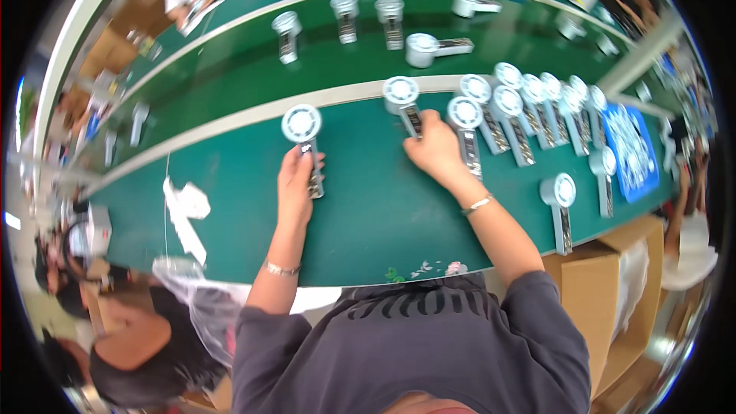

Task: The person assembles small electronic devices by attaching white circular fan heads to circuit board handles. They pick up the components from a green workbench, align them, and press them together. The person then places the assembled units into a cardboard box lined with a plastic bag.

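Observation:
My left hand (294,182) is closed round the handle of a pale grey-blue handheld fan (301,123), its round grille head pointing away from me. Dark inner parts show along the open face of its handle. Farther right, my right hand (439,149) has its fingers closed on the lower handle of a second handheld fan (401,91), whose head lies by the table's far edge. Right beside that hand is another handheld fan (464,113), at the near end of a row of several similar fans (509,101).
A blue tray (652,172) of small pale parts sits at the right, near two separate fans (562,190) (604,161). White scraps (186,211) lie on the green table (353,222) at left. More fans stand on the raised shelf (230,69). Cardboard box (590,284) lower right; co-workers nearby.

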Tool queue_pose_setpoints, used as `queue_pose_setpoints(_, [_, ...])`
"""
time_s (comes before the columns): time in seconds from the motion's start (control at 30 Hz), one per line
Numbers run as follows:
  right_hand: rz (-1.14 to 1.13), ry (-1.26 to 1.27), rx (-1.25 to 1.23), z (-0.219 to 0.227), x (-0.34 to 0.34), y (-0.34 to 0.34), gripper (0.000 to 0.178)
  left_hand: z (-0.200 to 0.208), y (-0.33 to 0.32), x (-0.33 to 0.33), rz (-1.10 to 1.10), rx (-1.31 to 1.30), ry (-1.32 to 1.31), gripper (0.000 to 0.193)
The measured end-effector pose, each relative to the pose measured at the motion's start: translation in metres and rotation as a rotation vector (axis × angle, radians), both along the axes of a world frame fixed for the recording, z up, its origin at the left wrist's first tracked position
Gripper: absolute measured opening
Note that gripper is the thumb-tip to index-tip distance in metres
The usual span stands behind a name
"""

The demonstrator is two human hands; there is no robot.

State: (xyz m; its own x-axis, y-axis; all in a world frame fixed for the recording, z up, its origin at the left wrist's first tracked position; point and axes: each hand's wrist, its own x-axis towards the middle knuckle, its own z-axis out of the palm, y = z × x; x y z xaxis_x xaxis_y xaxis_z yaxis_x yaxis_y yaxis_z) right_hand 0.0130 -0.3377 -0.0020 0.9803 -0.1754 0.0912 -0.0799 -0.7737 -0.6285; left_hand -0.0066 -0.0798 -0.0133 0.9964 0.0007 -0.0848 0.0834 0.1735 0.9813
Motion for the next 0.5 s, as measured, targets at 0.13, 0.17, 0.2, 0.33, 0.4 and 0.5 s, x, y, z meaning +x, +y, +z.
queue_pose_setpoints(0.13, [0.001,0.332,0.452,0.0,0.005,0.001,0.039,-0.002,0.001,0.001,-0.015,-0.071,-0.04,0.031])
queue_pose_setpoints(0.17, [0.013,0.258,0.478,-0.006,0.003,0.004,0.038,-0.001,0.001,0.001,0.009,-0.095,-0.038,0.029])
queue_pose_setpoints(0.2, [0.023,0.183,0.506,-0.014,0.0,0.01,0.038,-0.001,0.001,0.0,0.031,-0.118,-0.036,0.028])
queue_pose_setpoints(0.33, [0.091,0.187,0.933,0.006,-0.018,0.047,0.041,-0.004,0.009,-0.004,0.103,-0.161,-0.053,0.026])
queue_pose_setpoints(0.4, [0.117,-0.083,0.717,-0.035,-0.015,0.046,0.042,-0.001,0.001,-0.002,0.133,-0.165,-0.033,0.025])
queue_pose_setpoints(0.5, [0.12,0.19,1.07,-0.015,-0.022,0.047,0.039,-0.005,0.002,0.0,0.148,-0.188,-0.023,0.024])
